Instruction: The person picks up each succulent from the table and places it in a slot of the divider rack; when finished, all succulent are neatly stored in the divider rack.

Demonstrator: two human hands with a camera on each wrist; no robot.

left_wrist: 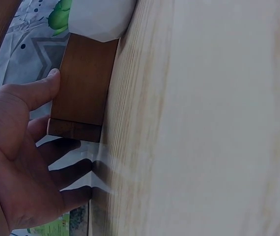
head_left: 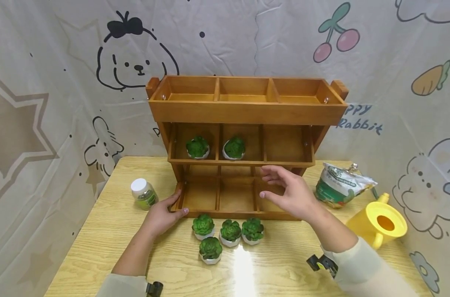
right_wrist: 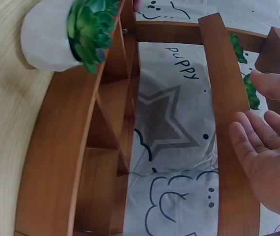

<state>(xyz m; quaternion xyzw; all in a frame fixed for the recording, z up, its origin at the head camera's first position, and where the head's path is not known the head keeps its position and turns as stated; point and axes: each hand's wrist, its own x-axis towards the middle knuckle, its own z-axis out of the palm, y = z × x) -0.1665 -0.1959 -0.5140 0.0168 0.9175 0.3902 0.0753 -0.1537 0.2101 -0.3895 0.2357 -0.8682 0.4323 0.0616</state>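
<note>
A brown wooden three-tier shelf with divided trays stands on the table. My left hand holds its lower left corner, the thumb along the front board and the fingers around the end. With nothing in it, my right hand hovers before the right side of the shelf, below the middle tier, fingers loosely bent and thumb apart. Two potted succulents in white pots sit in the middle tier, one in the left compartment and one in the centre. Several more potted succulents stand on the table before the bottom tray.
A white-lidded jar stands left of the shelf. To the right are a clipped green-and-white bag and a yellow watering can. Patterned cloth hangs behind and at both sides of the wooden table.
</note>
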